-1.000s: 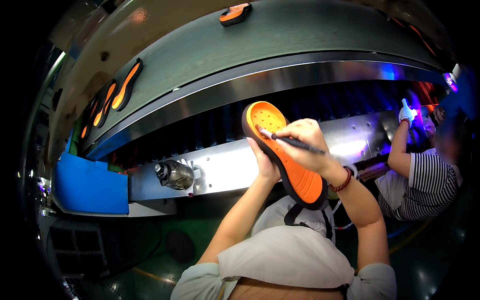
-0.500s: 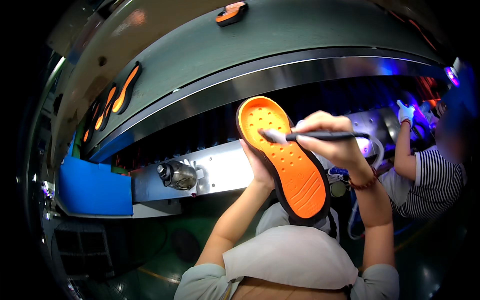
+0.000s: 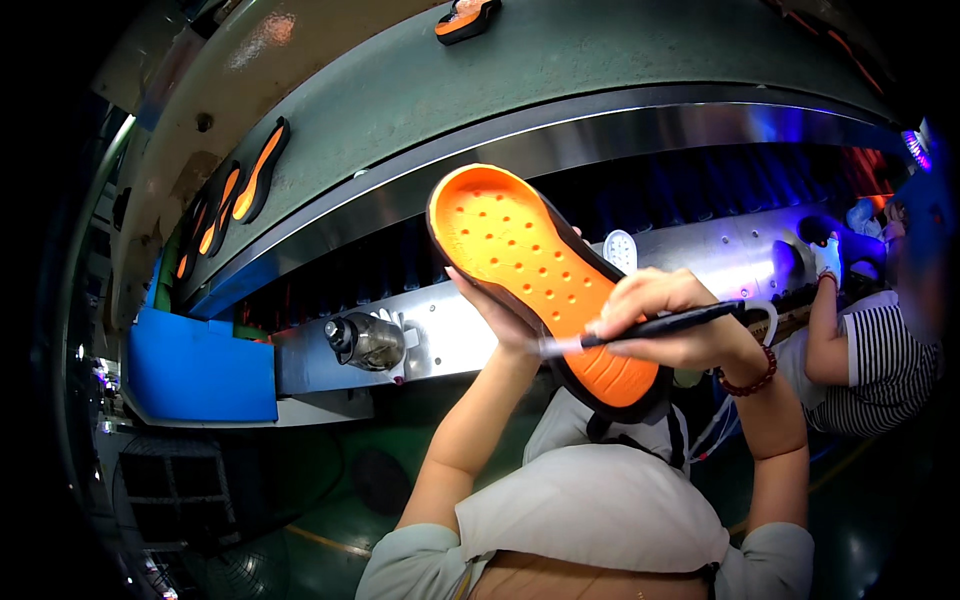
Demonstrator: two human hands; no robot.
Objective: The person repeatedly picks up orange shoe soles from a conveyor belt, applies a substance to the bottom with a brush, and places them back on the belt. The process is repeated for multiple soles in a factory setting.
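An orange shoe sole (image 3: pixel 505 230) with a raised black edge is held up in front of me, its dotted and grooved face toward me. My left hand (image 3: pixel 500 318) grips it from beneath along its left side; most of those fingers are hidden behind it. Between the fingers and thumb of my right hand (image 3: pixel 672 300) is a brush (image 3: pixel 690 322) with a black handle and a pale tip. The tip, slightly blurred, is over the lower left edge of the sole. From the handle's back end runs a pale tube (image 3: pixel 768 318).
Across the far side curves a green conveyor belt (image 3: pixel 600 60) carrying more orange-and-black soles (image 3: pixel 262 172). A metal canister (image 3: pixel 372 342) stands on the steel ledge (image 3: pixel 455 325), near a blue panel (image 3: pixel 200 368). At the right sits a co-worker in a striped top (image 3: pixel 885 350).
The brush has moved from the sole's upper part down to its lower left edge. The sole has shifted a little up and left.
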